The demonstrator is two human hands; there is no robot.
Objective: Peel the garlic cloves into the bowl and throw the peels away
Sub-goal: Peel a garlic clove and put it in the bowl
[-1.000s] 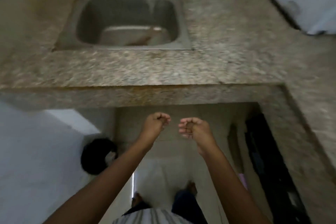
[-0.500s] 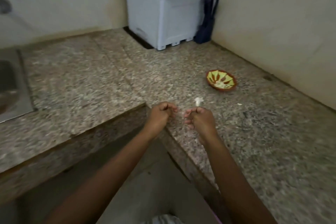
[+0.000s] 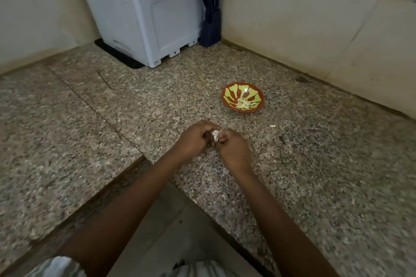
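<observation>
over counter (image 3: 90,141) edge | l hand (image 3: 194,139) + r hand (image 3: 233,152) now joined, fingers of both pinching garlic (image 3: 215,135) | bowl (image 3: 227,92) beyond

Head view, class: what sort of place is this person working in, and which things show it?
Probably a home kitchen: a speckled stone counter, a knife block in the corner, and a painted bowl holding peeled garlic.
</observation>
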